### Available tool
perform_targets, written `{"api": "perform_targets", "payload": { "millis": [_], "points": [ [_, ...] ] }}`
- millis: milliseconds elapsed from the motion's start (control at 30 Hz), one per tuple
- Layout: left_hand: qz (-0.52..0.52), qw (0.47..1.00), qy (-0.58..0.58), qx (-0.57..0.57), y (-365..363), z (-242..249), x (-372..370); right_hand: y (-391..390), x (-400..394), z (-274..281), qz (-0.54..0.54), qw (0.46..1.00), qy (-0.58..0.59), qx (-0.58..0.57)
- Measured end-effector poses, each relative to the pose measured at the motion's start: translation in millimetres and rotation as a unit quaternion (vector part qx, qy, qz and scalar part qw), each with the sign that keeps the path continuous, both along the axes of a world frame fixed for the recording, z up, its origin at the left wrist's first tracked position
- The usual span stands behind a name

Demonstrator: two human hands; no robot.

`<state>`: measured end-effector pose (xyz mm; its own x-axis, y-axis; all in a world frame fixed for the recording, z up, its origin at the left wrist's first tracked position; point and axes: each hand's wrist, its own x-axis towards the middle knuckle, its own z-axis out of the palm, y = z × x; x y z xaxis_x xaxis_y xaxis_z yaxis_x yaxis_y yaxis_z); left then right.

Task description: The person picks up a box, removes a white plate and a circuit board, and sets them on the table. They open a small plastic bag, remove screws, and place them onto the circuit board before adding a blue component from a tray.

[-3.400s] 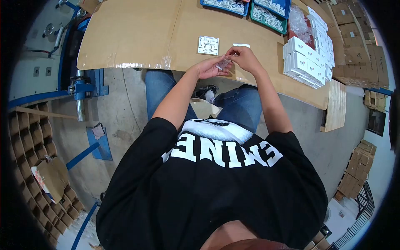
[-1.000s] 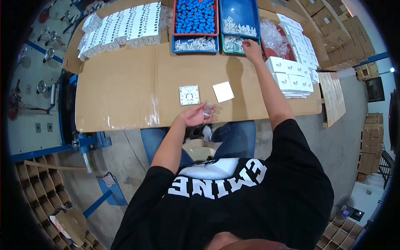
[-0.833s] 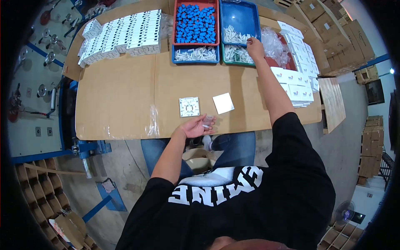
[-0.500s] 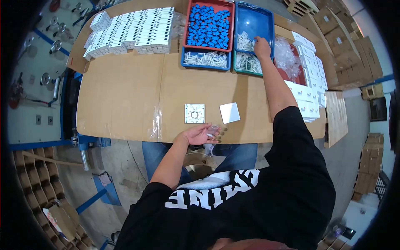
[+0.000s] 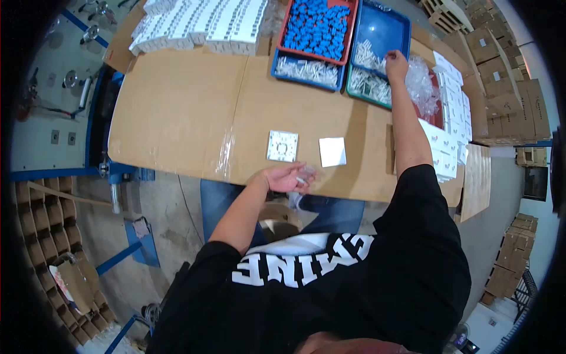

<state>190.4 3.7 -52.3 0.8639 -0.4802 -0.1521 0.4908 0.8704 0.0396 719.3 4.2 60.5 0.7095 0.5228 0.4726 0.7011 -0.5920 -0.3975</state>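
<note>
My left hand (image 5: 287, 177) lies palm up at the table's front edge. Its fingers curl around a small clear plastic bag (image 5: 306, 173) that has something small and white in it. Just beyond that hand sits a square white frame plate (image 5: 283, 146) with cut-outs. To its right rests a plain white square plate (image 5: 332, 151). My right hand (image 5: 397, 65) reaches far out to the near right corner of a blue tray (image 5: 382, 29), beside small white plastic pieces (image 5: 367, 55). Its fingers are drawn together; whatever is between them is hidden.
A red tray (image 5: 352, 35) of blue parts stands left of the blue tray. Below are a blue tray with white pieces (image 5: 308, 71) and a green tray (image 5: 354, 88). White boxes (image 5: 439, 144) and clear bags (image 5: 420, 88) lie right; stacked white boxes (image 5: 200, 26) stand back left.
The whole view has shifted and turned slightly. My right hand stays at the blue tray with its fingers drawn together. My left hand keeps the bag near the frame plate.
</note>
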Motion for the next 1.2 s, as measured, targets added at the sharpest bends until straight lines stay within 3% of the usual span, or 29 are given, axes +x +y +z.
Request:
{"api": "perform_targets", "payload": {
  "millis": [67,133,267,367,500,533,567,633,733,900,967,1100,1200],
  "points": [
    [0.007,1.0,0.007,0.009,-0.5,3.5,-0.7,-10.0,-20.3,3.7,0.001,0.996,0.06,0.061],
    [0.001,1.0,0.015,-0.018,-1.7,-6.5,0.5,-28.7,-49.3,-9.3,0.092,0.977,0.174,0.079],
    [0.01,1.0,0.02,-0.004,-0.3,8.6,1.1,-89.8,-192.0,-13.0,0.194,0.89,0.403,0.095],
    [0.011,1.0,0.019,0.007,0.7,11.8,2.1,-132.1,-290.4,-2.7,0.174,0.846,0.501,0.059],
    [0.016,0.999,0.015,0.036,0.8,17.4,1.2,-161.7,-349.9,-24.3,0.17,0.797,0.568,0.113],
    [0.021,0.999,0.017,0.044,0.0,17.8,1.2,-164.3,-352.8,-29.5,0.153,0.84,0.514,0.082],
    [0.016,0.999,0.015,0.046,-1.0,18.9,0.7,-165.1,-354.9,-34.8,0.15,0.842,0.512,0.086],
    [0.026,0.997,0.027,0.065,-1.1,18.9,0.9,-162.6,-357.3,-36.7,0.11,0.899,0.414,0.093],
    [0.043,0.998,0.013,0.05,-1.8,16.7,0.6,-168.5,-371.0,-28.6,0.152,0.911,0.383,0.013],
    [0.112,0.993,0.0,0.024,-0.1,15.8,-3.7,-178.4,-402.2,-41.0,0.199,0.903,0.381,-0.019],
    [0.122,0.992,0.003,-0.007,-0.6,12.5,-3.9,-183.8,-419.0,-44.9,0.182,0.939,0.281,-0.075],
    [0.124,0.992,0.007,0.023,-4.2,22.6,-4.5,-184.6,-433.2,-50.8,0.182,0.96,0.199,-0.074],
    [0.122,0.992,0.015,0.033,-3.1,20.7,-4.2,-181.5,-426.8,-51.4,0.167,0.962,0.213,-0.033]
  ]
}}
